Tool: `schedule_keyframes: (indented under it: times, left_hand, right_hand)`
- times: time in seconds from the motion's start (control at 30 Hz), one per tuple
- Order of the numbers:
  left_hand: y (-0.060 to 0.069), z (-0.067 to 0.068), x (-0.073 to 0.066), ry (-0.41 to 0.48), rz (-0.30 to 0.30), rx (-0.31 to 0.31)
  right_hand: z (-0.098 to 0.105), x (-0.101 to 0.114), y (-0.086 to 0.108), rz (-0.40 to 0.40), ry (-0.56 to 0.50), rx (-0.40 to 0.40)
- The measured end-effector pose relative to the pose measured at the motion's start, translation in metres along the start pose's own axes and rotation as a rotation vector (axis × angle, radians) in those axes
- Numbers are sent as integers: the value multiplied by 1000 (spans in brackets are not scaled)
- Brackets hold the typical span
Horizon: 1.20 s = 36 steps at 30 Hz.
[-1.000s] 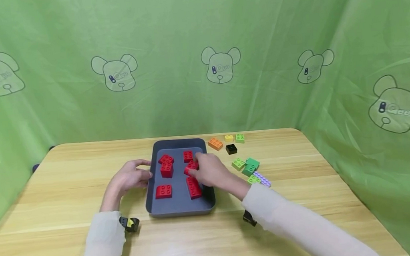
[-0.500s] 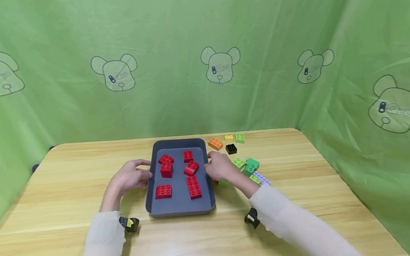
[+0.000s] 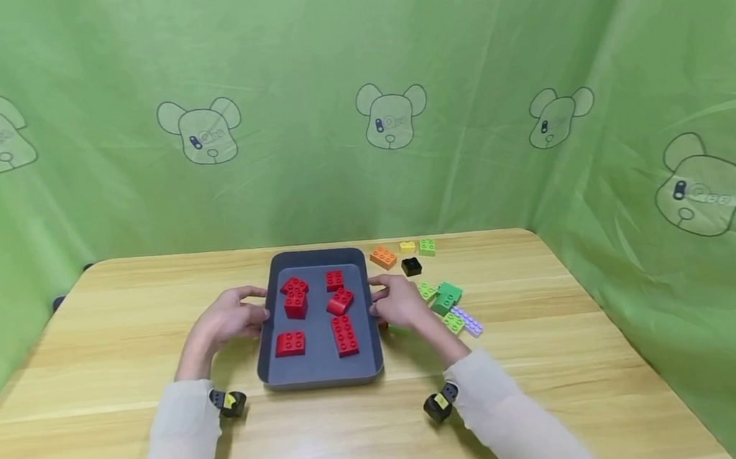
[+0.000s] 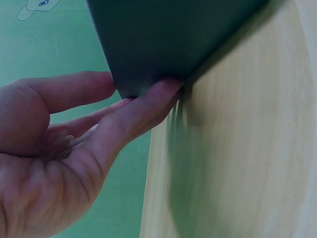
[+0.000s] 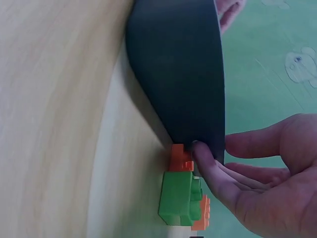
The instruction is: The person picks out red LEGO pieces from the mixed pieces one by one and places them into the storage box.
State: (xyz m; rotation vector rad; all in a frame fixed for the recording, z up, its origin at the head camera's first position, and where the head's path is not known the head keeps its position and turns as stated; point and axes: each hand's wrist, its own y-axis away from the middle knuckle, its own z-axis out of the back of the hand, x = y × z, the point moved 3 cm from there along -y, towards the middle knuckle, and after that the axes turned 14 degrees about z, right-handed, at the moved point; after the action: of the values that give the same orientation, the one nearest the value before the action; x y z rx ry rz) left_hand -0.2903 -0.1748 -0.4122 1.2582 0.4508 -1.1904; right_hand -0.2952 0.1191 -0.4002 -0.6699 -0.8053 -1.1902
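A dark grey rectangular tray (image 3: 317,372) lies on the table with several red toy building bricks spread inside, among them a long brick (image 3: 345,336) and a brick (image 3: 290,344) near the front left. My left hand (image 3: 232,318) is at its left side, thumb and fingers fairly straight against the outer wall and rim. Opposite, my right hand (image 3: 403,303) touches the right side the same way, its thumb on the outer wall in the right wrist view. Beneath that hand are a green brick (image 5: 176,198) and an orange brick (image 5: 178,157), mostly hidden in the head view.
Right of the tray lie more bricks: orange (image 3: 383,258), yellow (image 3: 407,246), black (image 3: 412,266), dark green (image 3: 448,294), lime green (image 3: 453,322) and purple (image 3: 469,320). A green curtain (image 3: 312,183) hangs behind the wooden table (image 3: 122,321).
My right hand has let go of a red brick inside the tray and moved right, out to the tray's outer side. The left hand has stayed at the left side.
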Motion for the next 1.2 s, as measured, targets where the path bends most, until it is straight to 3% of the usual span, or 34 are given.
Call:
schedule_keyframes:
  times: [0.2, 0.47, 1.2]
  left_hand:
    - [1, 1, 2, 7, -1, 5]
    - [3, 3, 2, 13, -13, 9]
    - [5, 2, 2, 2, -18, 6]
  right_hand:
    - [-1, -3, 2, -14, -73, -13]
    - [1, -6, 4, -22, -90, -9]
    - [-1, -4, 6, 11, -33, 0]
